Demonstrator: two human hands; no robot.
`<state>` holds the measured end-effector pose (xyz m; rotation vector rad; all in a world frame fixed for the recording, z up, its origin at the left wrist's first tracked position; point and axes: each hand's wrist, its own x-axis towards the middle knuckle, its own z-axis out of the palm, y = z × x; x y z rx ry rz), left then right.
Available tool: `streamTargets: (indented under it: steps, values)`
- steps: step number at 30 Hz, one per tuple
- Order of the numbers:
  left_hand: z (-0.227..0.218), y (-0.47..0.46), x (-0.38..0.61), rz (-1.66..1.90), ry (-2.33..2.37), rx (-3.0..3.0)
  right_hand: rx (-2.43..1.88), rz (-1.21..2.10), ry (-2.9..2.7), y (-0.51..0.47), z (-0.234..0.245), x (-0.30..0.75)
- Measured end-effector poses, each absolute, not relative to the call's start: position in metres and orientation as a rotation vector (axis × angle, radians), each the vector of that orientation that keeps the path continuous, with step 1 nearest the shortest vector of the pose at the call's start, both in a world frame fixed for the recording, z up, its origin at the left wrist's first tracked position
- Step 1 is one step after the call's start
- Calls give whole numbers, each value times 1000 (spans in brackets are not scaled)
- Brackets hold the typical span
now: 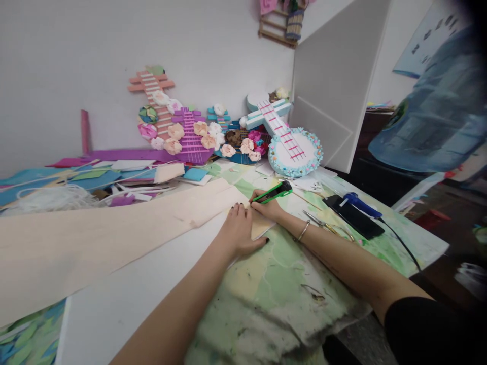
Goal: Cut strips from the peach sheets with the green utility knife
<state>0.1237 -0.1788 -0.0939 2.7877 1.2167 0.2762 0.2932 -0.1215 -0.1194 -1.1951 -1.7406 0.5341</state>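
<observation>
My right hand [268,208] is closed around a green and black utility knife [277,192], its tip pointing down at the work near my left fingertips. My left hand [239,230] lies flat with its fingers stretched out, pressing on the right end of the layered sheets. A long peach-coloured sheet [95,235] stretches leftward across the table, lying over a white board [140,294]. Beneath my fingers, a small tan piece shows beside the board's end. The knife's blade is too small to make out.
Scissors [323,223], a black phone [353,217] and a blue glue gun [361,204] with a cord lie to the right. Decorated instrument-shaped crafts [294,152] stand against the wall. Coloured sheets [95,181] and white cord [57,198] are piled at the left. A water jug [429,116] stands far right.
</observation>
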Motion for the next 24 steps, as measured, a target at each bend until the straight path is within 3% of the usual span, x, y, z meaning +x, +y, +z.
streamTargets:
  steps: [24]
  values:
    - [-101, -175, 117, 349, 1232, 2788, -1208, 560, -1754, -133, -114, 299]
